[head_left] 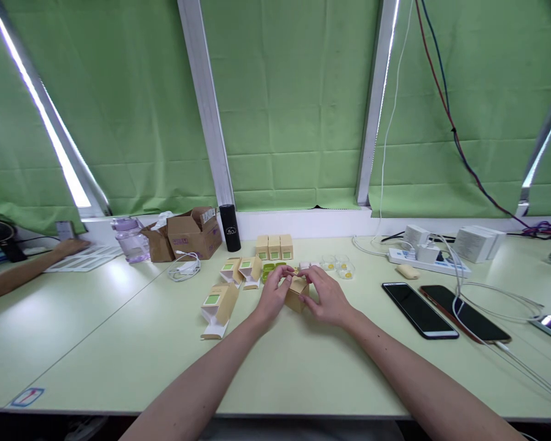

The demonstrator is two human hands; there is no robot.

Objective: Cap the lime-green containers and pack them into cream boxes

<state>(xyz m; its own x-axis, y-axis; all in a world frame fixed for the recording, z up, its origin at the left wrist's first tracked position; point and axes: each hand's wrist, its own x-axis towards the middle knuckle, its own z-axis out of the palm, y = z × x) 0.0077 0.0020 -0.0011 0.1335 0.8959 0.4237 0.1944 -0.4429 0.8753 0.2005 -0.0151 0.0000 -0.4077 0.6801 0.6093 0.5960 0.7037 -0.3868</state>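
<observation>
Between my two hands a small kraft cardboard box (296, 298) is gripped over the table. My left hand (274, 294) closes on its left side, with the fingers at its top. On the opposite side my right hand (326, 296) has its thumb low on the box and its fingers at the top edge. Just beyond my fingers are green containers (267, 269), partly hidden, and clear round cups with yellow centres (344, 269). To the left lie kraft boxes with open flaps, the nearest being an open box (220, 305). Several upright kraft boxes (274, 247) stand in a row behind.
A black cylinder (230, 228), a brown carton (193, 233) and a purple bottle (131, 240) stand at the back left. Phones (419, 309), cables and a power strip (429, 262) occupy the right. Another person's arm (32, 269) reaches in at far left.
</observation>
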